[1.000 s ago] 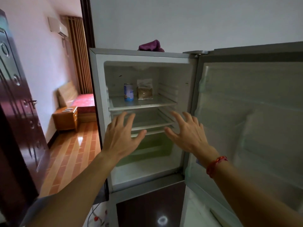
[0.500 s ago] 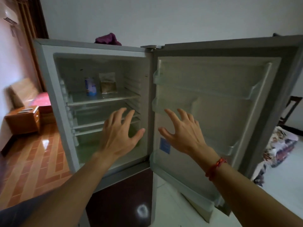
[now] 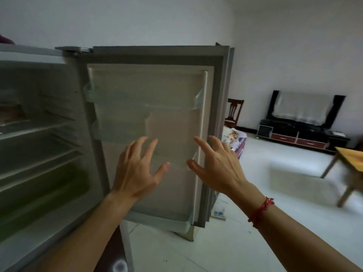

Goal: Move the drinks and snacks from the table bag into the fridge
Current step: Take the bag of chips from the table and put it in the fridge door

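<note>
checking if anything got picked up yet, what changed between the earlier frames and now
The view swung right: the fridge slid to the left edge, the open door now fills the middle, and a table came into view at far right. The can is out of frame. Nothing was taken hold of or let go. The left hand and right hand stayed raised, open and empty.

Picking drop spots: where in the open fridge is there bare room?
Door bins look bare, hinge to outer edge. Middle shelves, between top shelf and green drawer, look bare. Top shelf's left end holds a blurred packet. Left hand and right hand hover before the door.
</note>
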The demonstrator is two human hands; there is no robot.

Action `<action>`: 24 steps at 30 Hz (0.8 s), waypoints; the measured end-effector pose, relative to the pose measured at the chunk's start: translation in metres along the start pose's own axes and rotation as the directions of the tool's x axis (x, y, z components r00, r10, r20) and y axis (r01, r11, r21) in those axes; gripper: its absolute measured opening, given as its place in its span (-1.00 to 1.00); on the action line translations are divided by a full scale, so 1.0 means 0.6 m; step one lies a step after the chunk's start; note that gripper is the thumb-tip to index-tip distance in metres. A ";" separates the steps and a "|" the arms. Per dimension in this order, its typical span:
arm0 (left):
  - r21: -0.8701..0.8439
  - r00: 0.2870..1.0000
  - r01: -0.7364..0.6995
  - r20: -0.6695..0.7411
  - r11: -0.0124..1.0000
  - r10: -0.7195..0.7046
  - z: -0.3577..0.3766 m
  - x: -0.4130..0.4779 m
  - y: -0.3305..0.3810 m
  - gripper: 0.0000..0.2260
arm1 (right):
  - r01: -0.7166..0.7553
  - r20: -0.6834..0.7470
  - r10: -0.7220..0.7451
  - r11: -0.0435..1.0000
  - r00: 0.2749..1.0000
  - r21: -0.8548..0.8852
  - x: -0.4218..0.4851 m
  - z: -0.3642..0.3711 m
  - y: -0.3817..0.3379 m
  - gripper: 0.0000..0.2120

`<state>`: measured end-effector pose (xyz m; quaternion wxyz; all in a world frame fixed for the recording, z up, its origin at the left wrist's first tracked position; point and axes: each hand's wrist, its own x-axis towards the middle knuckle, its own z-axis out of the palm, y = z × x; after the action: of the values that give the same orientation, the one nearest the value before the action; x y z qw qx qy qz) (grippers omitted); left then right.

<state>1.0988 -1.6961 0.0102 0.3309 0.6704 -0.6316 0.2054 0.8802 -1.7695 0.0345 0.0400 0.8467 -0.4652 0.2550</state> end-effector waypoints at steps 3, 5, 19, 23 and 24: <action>-0.100 0.993 -0.112 0.027 0.989 0.115 0.040 0.019 0.038 -0.35 | -0.127 -0.009 0.126 0.989 0.992 -0.081 -0.034 -0.013 0.048 -0.26; -0.174 0.979 -0.182 0.057 0.968 0.195 0.063 0.027 0.064 -0.35 | -0.224 -0.024 0.223 0.969 0.975 -0.101 -0.066 -0.026 0.069 -0.26; -0.513 0.826 -0.462 0.049 0.723 0.562 0.152 0.016 0.326 -0.35 | -0.688 -0.252 0.640 0.670 0.726 -0.280 -0.320 -0.150 0.161 -0.35; -0.579 0.758 -0.525 0.014 0.624 0.652 0.167 0.001 0.412 -0.36 | -0.763 -0.307 0.700 0.564 0.645 -0.315 -0.390 -0.185 0.187 -0.34; -0.596 0.744 -0.535 0.005 0.599 0.669 0.170 -0.004 0.434 -0.36 | -0.782 -0.320 0.715 0.537 0.621 -0.317 -0.407 -0.193 0.194 -0.34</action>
<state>0.8283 -1.7618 -0.0144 0.3471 0.3073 -0.8855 0.0331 0.6338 -1.6121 0.0004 0.1459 0.5122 -0.8218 0.2024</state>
